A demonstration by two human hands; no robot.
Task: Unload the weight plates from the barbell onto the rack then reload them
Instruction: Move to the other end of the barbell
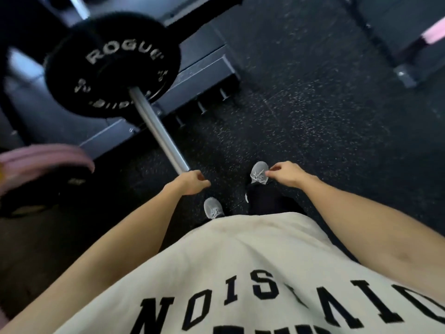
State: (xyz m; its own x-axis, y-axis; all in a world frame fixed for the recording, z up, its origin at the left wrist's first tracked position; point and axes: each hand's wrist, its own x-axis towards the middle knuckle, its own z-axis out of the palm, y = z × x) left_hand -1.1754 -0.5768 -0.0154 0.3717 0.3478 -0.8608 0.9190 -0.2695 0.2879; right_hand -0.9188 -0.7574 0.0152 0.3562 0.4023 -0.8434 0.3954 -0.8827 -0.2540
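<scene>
Black round iron weight plates (112, 66) lettered ROGUE in white sit loaded on the silver steel barbell sleeve (157, 130), which runs from the plates' hub down and to the right toward the person. At least two plates show, a second dark rim (79, 26) peeking out behind the front one. The bare end of the sleeve stops just beside the left hand (193, 183).

That left hand hangs with fingers loosely curled and holds nothing; whether it touches the sleeve's tip cannot be told, though it looks just clear of it. The right hand (287, 175) is likewise empty, fingers loosely curled inward, hanging above the right grey mesh sneaker (259, 172). The left grey sneaker (213, 208) stands a little farther back on the black speckled rubber floor (313, 112).

Behind the sleeve lies a dark grey steel rack base (192, 80) with a row of short pegs (201, 107) jutting from its front edge toward the floor. At the left edge, blurred, a pink rounded plate-like thing (48, 156) lies over a dark disc (60, 186); what they are exactly cannot be made out. Another pink patch (433, 34) shows at the upper right near a second dark frame (404, 73).

The person's cream shirt with black block letters (240, 273) fills the bottom of the view, bare forearms reaching out on either side.
</scene>
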